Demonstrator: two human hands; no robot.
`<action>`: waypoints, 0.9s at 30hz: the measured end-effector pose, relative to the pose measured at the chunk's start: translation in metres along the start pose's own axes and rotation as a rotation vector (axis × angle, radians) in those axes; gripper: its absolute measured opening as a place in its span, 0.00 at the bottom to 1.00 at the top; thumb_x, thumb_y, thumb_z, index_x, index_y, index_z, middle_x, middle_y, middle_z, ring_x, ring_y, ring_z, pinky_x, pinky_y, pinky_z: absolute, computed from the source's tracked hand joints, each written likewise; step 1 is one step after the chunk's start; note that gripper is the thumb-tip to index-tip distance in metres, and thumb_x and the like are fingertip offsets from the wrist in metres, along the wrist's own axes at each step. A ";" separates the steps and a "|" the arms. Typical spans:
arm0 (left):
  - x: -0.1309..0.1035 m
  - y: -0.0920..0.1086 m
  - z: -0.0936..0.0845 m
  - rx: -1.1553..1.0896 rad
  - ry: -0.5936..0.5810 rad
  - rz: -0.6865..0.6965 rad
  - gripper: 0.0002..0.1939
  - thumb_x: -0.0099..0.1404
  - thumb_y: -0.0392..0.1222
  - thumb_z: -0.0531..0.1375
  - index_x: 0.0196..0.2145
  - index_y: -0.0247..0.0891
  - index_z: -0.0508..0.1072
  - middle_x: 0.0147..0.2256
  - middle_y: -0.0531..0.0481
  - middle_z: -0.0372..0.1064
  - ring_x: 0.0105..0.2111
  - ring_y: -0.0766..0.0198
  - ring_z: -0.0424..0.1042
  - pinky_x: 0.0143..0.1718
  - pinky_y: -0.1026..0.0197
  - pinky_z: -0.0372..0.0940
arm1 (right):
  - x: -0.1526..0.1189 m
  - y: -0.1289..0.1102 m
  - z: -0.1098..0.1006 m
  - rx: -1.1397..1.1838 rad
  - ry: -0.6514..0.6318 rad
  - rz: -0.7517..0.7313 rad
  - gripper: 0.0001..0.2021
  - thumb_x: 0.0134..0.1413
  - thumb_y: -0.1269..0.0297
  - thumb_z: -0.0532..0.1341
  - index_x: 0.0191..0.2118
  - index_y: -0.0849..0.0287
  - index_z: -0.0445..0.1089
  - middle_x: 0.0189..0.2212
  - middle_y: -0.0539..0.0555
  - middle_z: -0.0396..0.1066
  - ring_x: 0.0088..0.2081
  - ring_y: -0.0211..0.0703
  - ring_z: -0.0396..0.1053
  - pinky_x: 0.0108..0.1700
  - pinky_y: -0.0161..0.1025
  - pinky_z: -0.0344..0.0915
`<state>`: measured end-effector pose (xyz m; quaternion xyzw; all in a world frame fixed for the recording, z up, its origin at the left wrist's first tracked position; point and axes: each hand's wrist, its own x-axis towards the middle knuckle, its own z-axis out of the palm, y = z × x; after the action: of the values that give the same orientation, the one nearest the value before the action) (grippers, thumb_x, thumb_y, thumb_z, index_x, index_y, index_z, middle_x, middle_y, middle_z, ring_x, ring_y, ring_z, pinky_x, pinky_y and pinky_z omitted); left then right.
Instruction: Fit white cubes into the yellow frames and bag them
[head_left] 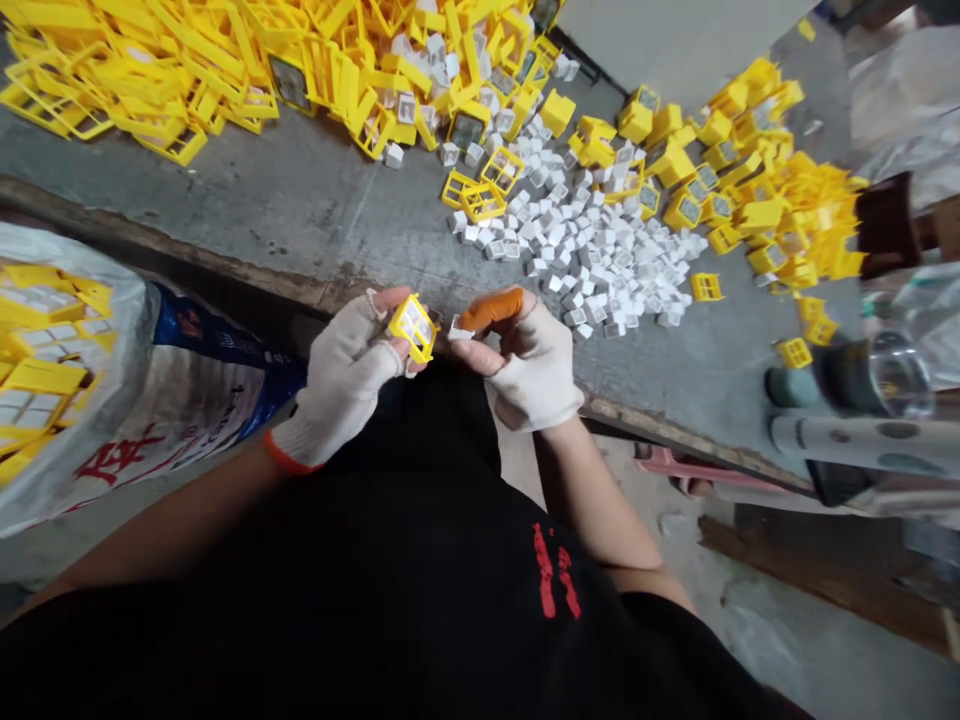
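Black shirt (375, 580) sits closest; beyond it, the left hand (337, 370) pinches a yellow frame (414, 328), and the right hand (534, 365) pinches a white piece (456, 329) near it.

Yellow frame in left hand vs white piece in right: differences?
Colour: the yellow frame has whitish sections inside its yellow bars; the white piece shows no yellow.
Size: yellow frame larger, white piece smaller.
Grip: yellow frame in the left hand's fingers; white piece pinched by the right hand.
Shared: both held off the bench.
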<state>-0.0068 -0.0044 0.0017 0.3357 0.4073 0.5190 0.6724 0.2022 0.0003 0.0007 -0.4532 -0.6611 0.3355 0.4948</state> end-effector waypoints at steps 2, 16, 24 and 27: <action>-0.005 0.000 0.000 0.080 -0.036 0.133 0.21 0.65 0.35 0.76 0.55 0.49 0.84 0.50 0.52 0.84 0.51 0.56 0.82 0.53 0.55 0.77 | -0.006 -0.006 0.007 -0.099 0.043 -0.031 0.22 0.64 0.37 0.74 0.40 0.52 0.79 0.31 0.49 0.76 0.34 0.43 0.75 0.37 0.42 0.75; -0.018 0.005 -0.006 0.286 -0.110 0.354 0.24 0.62 0.31 0.77 0.52 0.54 0.87 0.57 0.52 0.81 0.61 0.50 0.81 0.72 0.46 0.71 | -0.022 -0.022 0.009 -0.295 0.034 -0.303 0.09 0.76 0.52 0.68 0.47 0.48 0.85 0.37 0.52 0.85 0.36 0.48 0.80 0.43 0.48 0.76; 0.002 -0.005 -0.008 0.179 -0.071 0.251 0.25 0.66 0.34 0.76 0.55 0.61 0.87 0.60 0.58 0.82 0.58 0.51 0.83 0.65 0.50 0.76 | -0.015 0.001 0.023 -0.345 -0.006 -0.155 0.10 0.73 0.54 0.71 0.51 0.50 0.86 0.44 0.55 0.85 0.44 0.47 0.82 0.51 0.46 0.78; 0.017 -0.006 -0.008 0.183 0.052 0.207 0.24 0.60 0.37 0.79 0.53 0.52 0.87 0.54 0.52 0.85 0.52 0.52 0.85 0.59 0.52 0.80 | -0.005 0.007 0.014 -0.348 -0.198 -0.185 0.16 0.72 0.49 0.71 0.57 0.49 0.86 0.44 0.54 0.86 0.44 0.46 0.83 0.52 0.44 0.78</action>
<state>-0.0091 0.0106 -0.0099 0.4223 0.4334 0.5546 0.5712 0.1913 -0.0016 -0.0111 -0.4342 -0.7930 0.2126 0.3707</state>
